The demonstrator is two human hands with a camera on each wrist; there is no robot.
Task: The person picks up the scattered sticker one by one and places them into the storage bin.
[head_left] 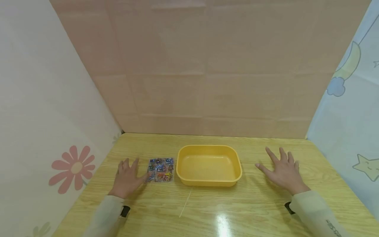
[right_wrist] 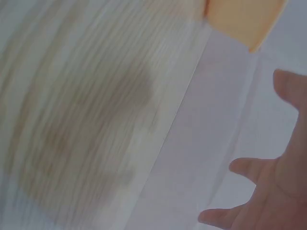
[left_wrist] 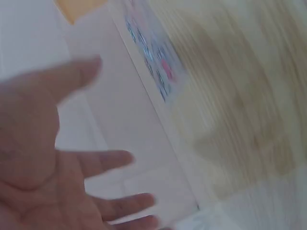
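A yellow rectangular plastic basin with rounded corners stands upright in the middle of the table. Just left of it lies a flat, square, shiny sheet or packet with a multicoloured pattern; its exact kind is unclear. My left hand is spread beside this packet, the thumb overlapping its left edge in the head view. In the left wrist view, the left hand appears raised above the table, palm in sight and holding nothing. To the basin's right, my right hand hovers with fingers apart, also holding nothing.
A thin pale strip lies on the wooden table in front of the basin. A beige covering hangs behind the table. Printed sheets border both sides, with a flower at left and a star at right.
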